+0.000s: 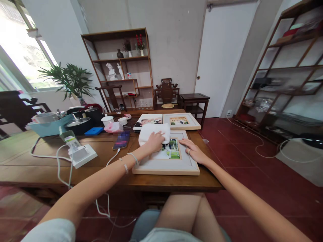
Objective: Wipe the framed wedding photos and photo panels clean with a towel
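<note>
A light wooden picture frame [161,167] with a wide pale mat lies flat at the table's front edge. Inside it is a photo [174,153] showing greenery and a white building. My left hand [155,142] presses a folded white towel [148,131] against the frame's upper left part, its fingers on the cloth. The towel hides that corner and some of the photo. On the frame's right side rests my right hand [195,151], fingers stretched out over the mat and edge, holding nothing.
Behind lie a second framed photo [193,122] and a white-bordered print [137,124]. To the left are a phone [121,139] on a cable, a white power strip [84,156], a blue box [94,131], a tissue pack [113,127], and pots beside a light blue bin [46,129].
</note>
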